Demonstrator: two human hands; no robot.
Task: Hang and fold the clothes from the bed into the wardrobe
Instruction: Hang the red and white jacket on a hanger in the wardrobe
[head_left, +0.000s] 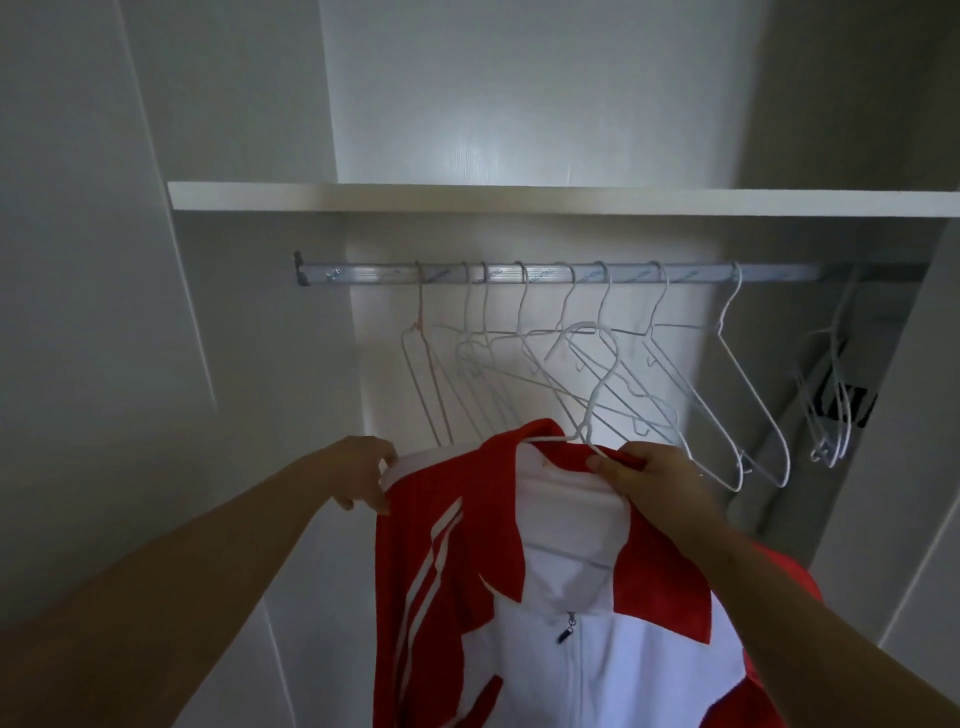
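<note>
Jacket (571, 597), on its hanger (592, 384): your right hand (644, 478) pinches collar and wire, your left hand (369, 473) pinches the shoulder, steadying it below the rail (545, 274).

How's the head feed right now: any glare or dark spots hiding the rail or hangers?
Head view: soft bright patch on the back wall above the shelf; the rail shows mild sheen but is readable. Head view: the right corner is in shadow, its hangers dim. Head view: jacket, left hand and right hand are sharp; frame edges look stretched.

Head view, close, facing wardrobe rail (374, 274), seemingly tilted upward
</note>
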